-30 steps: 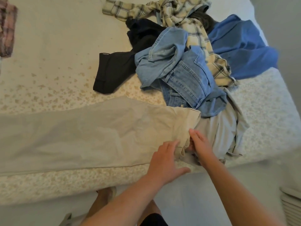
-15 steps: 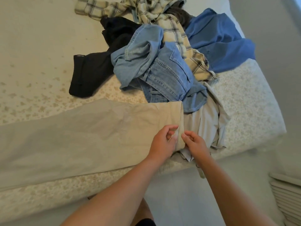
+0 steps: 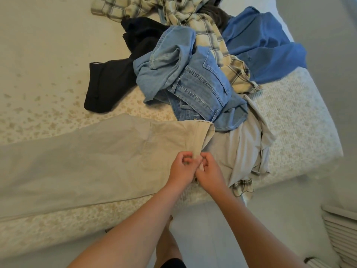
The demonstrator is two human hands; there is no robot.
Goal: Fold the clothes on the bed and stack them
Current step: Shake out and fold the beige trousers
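Khaki trousers point(image 3: 81, 163) lie lengthwise leftward, waistband at both hands point(image 3: 195, 169).

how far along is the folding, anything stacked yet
Done: no folded stack is in view. In hand: the khaki trousers lie flat along the bed's near edge, and the left hand and right hand pinch the waistband end. Left: the jeans, black garment, plaid shirt, blue shirt and pale grey garment sit in a loose heap.
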